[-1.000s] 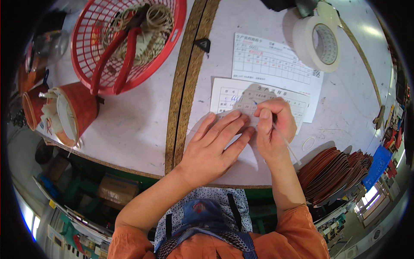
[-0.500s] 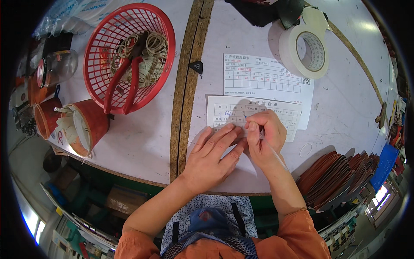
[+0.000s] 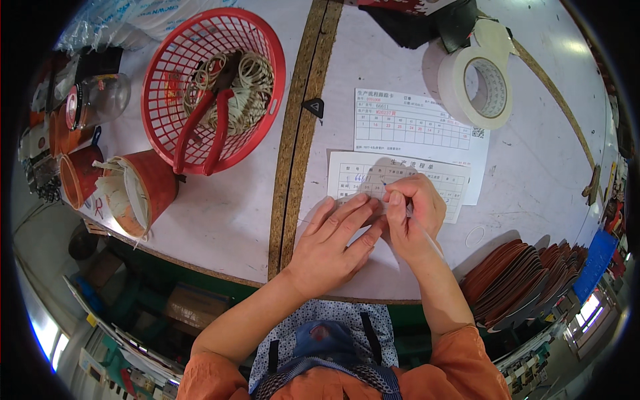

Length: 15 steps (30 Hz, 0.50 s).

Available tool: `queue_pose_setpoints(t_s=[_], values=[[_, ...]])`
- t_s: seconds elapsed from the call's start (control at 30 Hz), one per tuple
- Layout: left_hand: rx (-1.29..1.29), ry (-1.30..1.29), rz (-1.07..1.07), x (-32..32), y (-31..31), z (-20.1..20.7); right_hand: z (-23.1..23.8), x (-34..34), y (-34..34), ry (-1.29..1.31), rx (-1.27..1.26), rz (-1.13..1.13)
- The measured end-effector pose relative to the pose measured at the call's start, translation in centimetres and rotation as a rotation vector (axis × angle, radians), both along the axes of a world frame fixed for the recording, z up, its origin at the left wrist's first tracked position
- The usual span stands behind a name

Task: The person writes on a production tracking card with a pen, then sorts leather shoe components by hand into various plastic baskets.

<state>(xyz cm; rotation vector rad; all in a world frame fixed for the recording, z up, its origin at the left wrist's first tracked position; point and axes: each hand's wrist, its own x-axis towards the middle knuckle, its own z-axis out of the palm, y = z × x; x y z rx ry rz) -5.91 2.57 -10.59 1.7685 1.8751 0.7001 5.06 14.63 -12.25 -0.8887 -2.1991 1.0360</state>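
My right hand (image 3: 419, 217) is closed around a slim pen (image 3: 385, 183), and its tip is at a printed paper form (image 3: 440, 175) with a table grid. Blue handwriting shows in the form's upper left cells. My left hand (image 3: 332, 248) lies flat over the lower left of the form, fingers stretched and slightly apart, holding nothing. Its fingertips are close to the right hand and cover part of the grid. Just beyond, and partly under the form, lies a second printed sheet (image 3: 413, 137) with red and black entries.
Left of a wooden table seam (image 3: 293, 153) stands a red basket (image 3: 270, 47) holding rubber bands and red-handled pliers (image 3: 220, 130). Orange cups (image 3: 160, 193) and a jar (image 3: 110, 97) are farther left. Tape rolls (image 3: 450, 83) lie at the back right; stacked brown pieces (image 3: 500, 277) at the near right.
The whole view has shifted slightly, so things on the table appear a little farther right and lower. Both hands keep nearly the same places on the form, pen still in the right.
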Motion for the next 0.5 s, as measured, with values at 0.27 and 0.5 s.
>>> queue_pose_setpoints(t_s=[0.27, 0.5], values=[[0.026, 0.008, 0.027, -0.09, -0.17, -0.17, -0.37, -0.05, -0.22, 0.017, -0.075, 0.003], [0.035, -0.024, 0.061, -0.06, -0.23, -0.52, -0.69, -0.21, -0.26, 0.019, -0.025, 0.034]])
